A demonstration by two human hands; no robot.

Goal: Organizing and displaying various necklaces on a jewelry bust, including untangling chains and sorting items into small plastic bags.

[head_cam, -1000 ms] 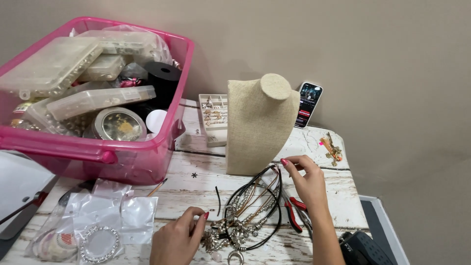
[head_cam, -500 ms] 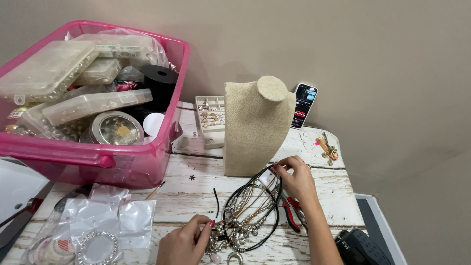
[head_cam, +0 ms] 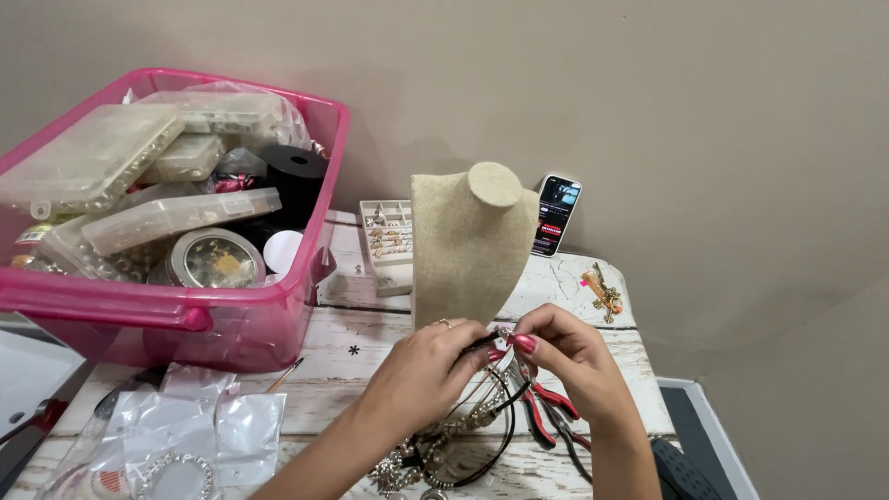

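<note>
Necklace (head_cam: pixel 482 417), black cord with beaded strands: on the white table (head_cam: pixel 370 324) directly before the linen bust (head_cam: pixel 468 245); upper end raised. Left hand (head_cam: pixel 421 375) and right hand (head_cam: pixel 565 356): fingertips pinched on the cord's clasp end, meeting just before the bust. Red pliers (head_cam: pixel 546 412): right of the necklace. Pink bin (head_cam: pixel 176 319): left of the bust. Phone (head_cam: pixel 556 215): behind-right of the bust, against the wall.
</note>
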